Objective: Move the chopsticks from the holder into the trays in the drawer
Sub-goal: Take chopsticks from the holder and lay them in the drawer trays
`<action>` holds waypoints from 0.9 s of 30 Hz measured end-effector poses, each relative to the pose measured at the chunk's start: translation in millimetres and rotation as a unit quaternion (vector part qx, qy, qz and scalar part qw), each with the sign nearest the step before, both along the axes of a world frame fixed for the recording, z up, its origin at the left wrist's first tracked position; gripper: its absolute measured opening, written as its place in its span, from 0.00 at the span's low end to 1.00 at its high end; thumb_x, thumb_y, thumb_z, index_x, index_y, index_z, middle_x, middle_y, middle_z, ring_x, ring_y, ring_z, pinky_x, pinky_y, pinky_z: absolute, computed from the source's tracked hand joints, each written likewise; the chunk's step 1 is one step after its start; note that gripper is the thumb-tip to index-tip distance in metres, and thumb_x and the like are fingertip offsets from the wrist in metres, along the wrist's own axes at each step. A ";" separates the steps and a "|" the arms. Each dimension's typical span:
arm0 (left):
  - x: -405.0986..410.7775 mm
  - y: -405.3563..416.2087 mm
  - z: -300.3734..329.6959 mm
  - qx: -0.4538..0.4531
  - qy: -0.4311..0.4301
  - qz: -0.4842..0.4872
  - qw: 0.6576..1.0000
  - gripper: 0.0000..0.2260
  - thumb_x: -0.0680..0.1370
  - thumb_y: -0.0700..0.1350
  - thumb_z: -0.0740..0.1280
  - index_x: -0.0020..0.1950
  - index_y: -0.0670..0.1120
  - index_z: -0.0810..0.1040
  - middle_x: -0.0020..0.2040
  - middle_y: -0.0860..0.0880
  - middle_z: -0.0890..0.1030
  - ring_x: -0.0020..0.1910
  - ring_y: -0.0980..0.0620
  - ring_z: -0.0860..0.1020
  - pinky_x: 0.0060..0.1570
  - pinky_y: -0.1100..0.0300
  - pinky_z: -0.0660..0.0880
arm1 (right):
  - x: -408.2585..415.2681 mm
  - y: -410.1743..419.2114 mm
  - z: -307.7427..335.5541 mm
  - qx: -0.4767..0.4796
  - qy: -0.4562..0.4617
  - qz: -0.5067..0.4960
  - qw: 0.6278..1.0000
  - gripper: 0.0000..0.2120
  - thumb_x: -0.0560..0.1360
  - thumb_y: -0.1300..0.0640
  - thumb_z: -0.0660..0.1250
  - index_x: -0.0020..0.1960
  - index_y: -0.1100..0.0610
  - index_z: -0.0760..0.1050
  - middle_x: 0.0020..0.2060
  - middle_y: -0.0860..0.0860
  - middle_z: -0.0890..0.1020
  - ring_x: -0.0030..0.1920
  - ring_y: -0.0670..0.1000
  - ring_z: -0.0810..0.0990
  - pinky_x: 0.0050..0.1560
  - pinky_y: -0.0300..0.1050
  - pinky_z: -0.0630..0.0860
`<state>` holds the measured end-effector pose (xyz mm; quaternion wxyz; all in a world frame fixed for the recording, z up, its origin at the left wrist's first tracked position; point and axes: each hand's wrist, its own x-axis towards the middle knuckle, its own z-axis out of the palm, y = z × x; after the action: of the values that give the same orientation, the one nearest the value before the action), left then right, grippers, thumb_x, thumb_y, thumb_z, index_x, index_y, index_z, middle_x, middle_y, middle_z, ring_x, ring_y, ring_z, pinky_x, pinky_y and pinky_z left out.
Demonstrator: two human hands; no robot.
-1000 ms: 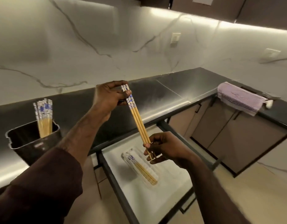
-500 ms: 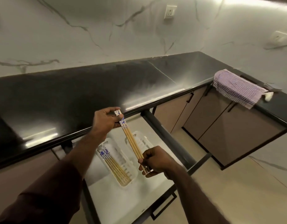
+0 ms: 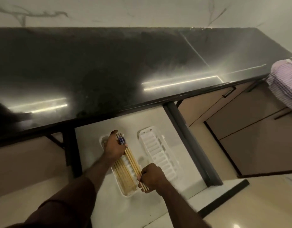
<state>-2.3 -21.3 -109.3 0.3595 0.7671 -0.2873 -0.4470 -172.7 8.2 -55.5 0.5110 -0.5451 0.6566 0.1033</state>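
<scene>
A small bundle of wooden chopsticks (image 3: 132, 159) with blue-patterned tops is held at both ends. My left hand (image 3: 114, 146) grips the patterned tops and my right hand (image 3: 151, 177) grips the thin tips. The bundle lies low over the right edge of the left white tray (image 3: 128, 194) in the open drawer (image 3: 183, 170). Several chopsticks (image 3: 124, 176) lie in that tray. A second white tray (image 3: 156, 150) with ribbed slots sits empty to the right. The holder is out of view.
The black countertop (image 3: 109, 66) overhangs the back of the drawer. A dark drawer rail (image 3: 191, 145) runs along the drawer's right side. A striped purple cloth (image 3: 285, 81) hangs at the far right over beige cabinet doors (image 3: 250, 129).
Both hands have lowered the chopstick bundle from above the counter down to the left tray. The view tilted downward, and the holder left the frame.
</scene>
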 end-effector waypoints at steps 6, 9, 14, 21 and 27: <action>-21.3 6.6 -31.1 0.090 -0.031 0.048 0.994 0.24 0.74 0.36 0.70 0.68 0.39 0.64 0.57 0.37 0.77 0.52 0.38 0.79 0.48 0.43 0.81 | 13.7 -9.8 -30.1 -0.022 0.074 0.082 0.994 0.08 0.73 0.58 0.68 0.49 0.62 0.80 0.41 0.55 0.86 0.39 0.54 0.87 0.42 0.48 0.85; -22.2 5.6 -33.9 0.125 -0.074 0.043 0.988 0.20 0.74 0.40 0.71 0.63 0.36 0.71 0.55 0.35 0.80 0.52 0.37 0.80 0.48 0.48 0.81 | 20.3 -12.0 -38.1 -0.044 0.107 0.126 0.985 0.10 0.74 0.56 0.67 0.52 0.60 0.79 0.46 0.55 0.85 0.46 0.54 0.86 0.48 0.46 0.83; -24.2 5.2 -37.5 0.144 -0.134 0.004 0.980 0.16 0.76 0.42 0.69 0.60 0.38 0.73 0.54 0.38 0.80 0.54 0.39 0.79 0.49 0.52 0.79 | 30.6 -0.9 -45.6 -0.110 0.132 0.179 0.969 0.11 0.75 0.55 0.64 0.55 0.58 0.75 0.52 0.54 0.81 0.54 0.55 0.82 0.49 0.43 0.76; -30.0 11.0 -36.5 0.092 -0.279 -0.118 0.949 0.08 0.78 0.42 0.65 0.55 0.41 0.75 0.52 0.43 0.81 0.51 0.45 0.81 0.45 0.58 0.77 | 32.6 20.3 -61.7 -0.170 0.108 0.203 0.958 0.11 0.79 0.55 0.62 0.59 0.55 0.75 0.54 0.52 0.80 0.52 0.52 0.80 0.52 0.44 0.78; -29.8 12.6 -36.6 0.118 -0.325 -0.216 0.913 0.07 0.79 0.40 0.61 0.56 0.42 0.74 0.54 0.42 0.79 0.53 0.42 0.79 0.50 0.52 0.76 | 35.6 25.9 -72.4 -0.178 0.099 0.183 0.962 0.14 0.81 0.52 0.62 0.65 0.54 0.71 0.59 0.50 0.80 0.57 0.50 0.80 0.58 0.43 0.77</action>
<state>-32.0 -8.7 -145.9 0.0473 0.8260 -0.4923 -0.2705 -137.1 34.1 -127.9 0.3109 -0.7249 0.6008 0.1299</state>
